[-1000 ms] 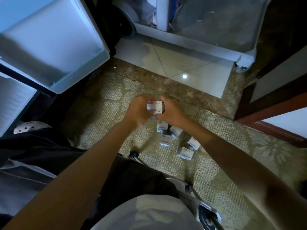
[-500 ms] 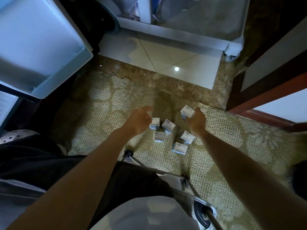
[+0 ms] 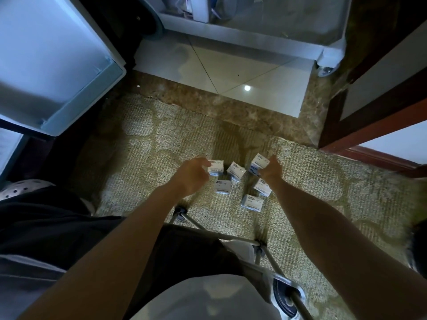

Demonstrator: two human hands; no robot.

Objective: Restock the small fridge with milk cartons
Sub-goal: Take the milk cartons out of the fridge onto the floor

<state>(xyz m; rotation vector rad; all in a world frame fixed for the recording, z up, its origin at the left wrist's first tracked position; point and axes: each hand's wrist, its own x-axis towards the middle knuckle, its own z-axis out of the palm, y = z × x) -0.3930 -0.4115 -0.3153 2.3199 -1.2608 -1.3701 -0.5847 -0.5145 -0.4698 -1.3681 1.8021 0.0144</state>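
White milk cartons (image 3: 235,170) cluster on carpet (image 3: 150,158), frame centre: right hand (image 3: 272,169) fingers pinch the upper-right carton (image 3: 258,163), left hand (image 3: 193,176) fingers half-curl at the leftmost carton (image 3: 216,168) (grip unclear), fridge door (image 3: 57,72) upper left, nearer left hand.

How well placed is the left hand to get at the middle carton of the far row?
Probably yes. The left hand is by the far-left carton, and the middle carton lies just past it, uncovered. The right hand grips the far-right carton, off to the side.
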